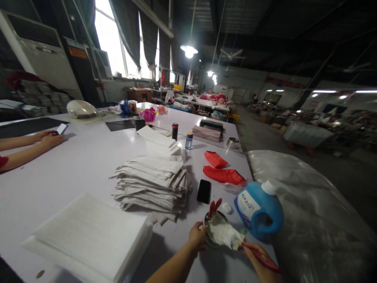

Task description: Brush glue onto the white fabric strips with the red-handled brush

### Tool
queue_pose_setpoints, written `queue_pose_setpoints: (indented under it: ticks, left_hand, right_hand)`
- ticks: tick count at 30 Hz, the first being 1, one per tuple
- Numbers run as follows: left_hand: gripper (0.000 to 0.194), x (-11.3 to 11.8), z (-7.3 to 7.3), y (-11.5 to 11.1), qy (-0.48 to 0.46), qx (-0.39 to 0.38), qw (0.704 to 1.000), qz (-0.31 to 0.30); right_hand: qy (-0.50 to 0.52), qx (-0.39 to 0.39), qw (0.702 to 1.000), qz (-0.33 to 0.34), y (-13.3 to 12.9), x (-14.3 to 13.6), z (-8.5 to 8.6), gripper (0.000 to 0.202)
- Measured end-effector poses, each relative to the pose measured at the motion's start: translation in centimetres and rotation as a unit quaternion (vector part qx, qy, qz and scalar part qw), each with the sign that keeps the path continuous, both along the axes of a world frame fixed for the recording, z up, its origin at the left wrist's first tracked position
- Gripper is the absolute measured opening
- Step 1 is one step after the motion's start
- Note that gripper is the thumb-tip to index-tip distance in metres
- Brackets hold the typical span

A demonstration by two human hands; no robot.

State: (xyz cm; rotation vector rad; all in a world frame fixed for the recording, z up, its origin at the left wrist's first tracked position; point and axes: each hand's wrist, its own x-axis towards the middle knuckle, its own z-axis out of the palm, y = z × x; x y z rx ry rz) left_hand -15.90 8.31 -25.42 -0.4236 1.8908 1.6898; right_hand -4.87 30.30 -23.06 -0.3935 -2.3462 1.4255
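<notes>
Fingers of the left hand (pixel 196 236) clasp the small round metal bowl (pixel 212 232), while right-hand (pixel 259 261) fingers grip a red-handled brush (pixel 235 240) slanting into it.

Blue jug (pixel 260 214) with white cap, red cloths (pixel 223 175), black phone (pixel 204 191), white table (pixel 73 165)

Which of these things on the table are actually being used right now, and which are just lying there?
In use: small bowl, steadied by left hand; red brush in right hand.

Lying about: blue jug, black phone, stacked white pieces, red cloths.
</notes>
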Motion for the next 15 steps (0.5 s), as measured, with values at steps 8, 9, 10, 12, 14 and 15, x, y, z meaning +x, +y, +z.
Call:
queue_pose_setpoints:
  ticks: [8,9,10,12,14,15]
  left_hand:
    - [0.046,1.7,0.8,-0.8,0.002,-0.031,0.999,0.026]
    - [0.044,2.3,0.8,-0.9,0.0,-0.035,0.999,0.026]
    - [0.041,3.1,0.8,-1.0,-0.001,-0.038,0.999,0.024]
    - [0.033,5.0,0.7,-1.4,0.0,-0.045,0.999,0.014]
    - [0.014,7.2,0.8,-2.1,0.002,-0.051,0.999,-0.008]
    - [0.007,8.4,0.8,-2.7,0.005,-0.056,0.998,-0.019]
  right_hand:
    - [0.018,0.019,1.0,0.003,0.7,1.0,2.8,0.041]
    - [0.045,0.046,0.998,0.011,0.4,0.9,3.2,0.038]
    - [0.076,0.07,0.994,0.03,-0.1,0.8,3.6,0.033]
    - [0.134,0.1,0.982,0.088,-1.2,0.5,4.0,0.021]
    - [0.162,0.111,0.969,0.148,-2.3,0.4,3.8,0.014]
    - [0.165,0.115,0.964,0.173,-2.8,0.5,3.4,0.013]
